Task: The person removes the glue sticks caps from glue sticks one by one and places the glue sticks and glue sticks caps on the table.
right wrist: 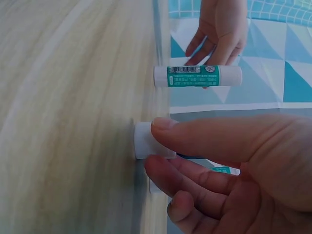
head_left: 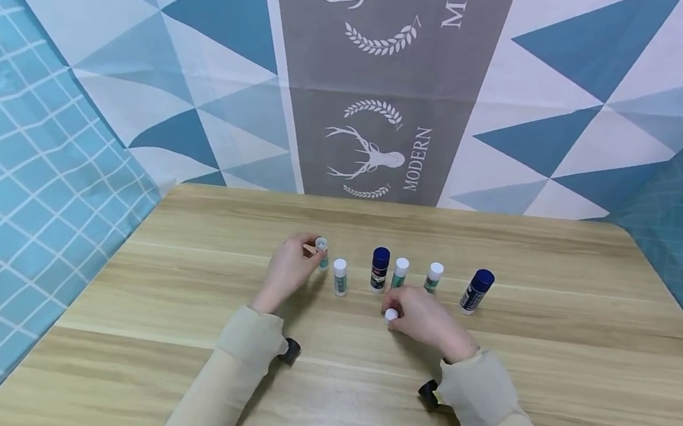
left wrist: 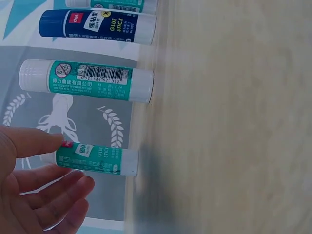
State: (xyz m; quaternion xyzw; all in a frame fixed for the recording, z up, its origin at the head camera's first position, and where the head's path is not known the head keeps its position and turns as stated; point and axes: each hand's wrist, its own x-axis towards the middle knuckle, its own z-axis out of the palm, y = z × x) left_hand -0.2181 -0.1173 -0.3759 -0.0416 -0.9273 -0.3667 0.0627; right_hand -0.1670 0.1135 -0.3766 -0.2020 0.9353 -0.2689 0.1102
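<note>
My left hand (head_left: 291, 268) pinches a small green-labelled glue stick (left wrist: 92, 158) near its top, thumb on one side and fingers on the other. The stick stands upright on the table, its white base at the wood; its top is partly hidden behind the thumb in the left wrist view. A second green glue stick (head_left: 340, 283) with a white cap stands just right of it. My right hand (head_left: 424, 317) holds a short white cap (right wrist: 146, 141) between thumb and forefinger, low at the table surface, in front of the row of sticks.
Behind the right hand stand a dark blue glue stick (head_left: 379, 271) and two white-capped green ones (head_left: 400, 270). Another dark blue stick (head_left: 477, 290) is further right. They stand on a wooden table (head_left: 319, 407), with a patterned cloth (head_left: 217, 86) hanging behind it.
</note>
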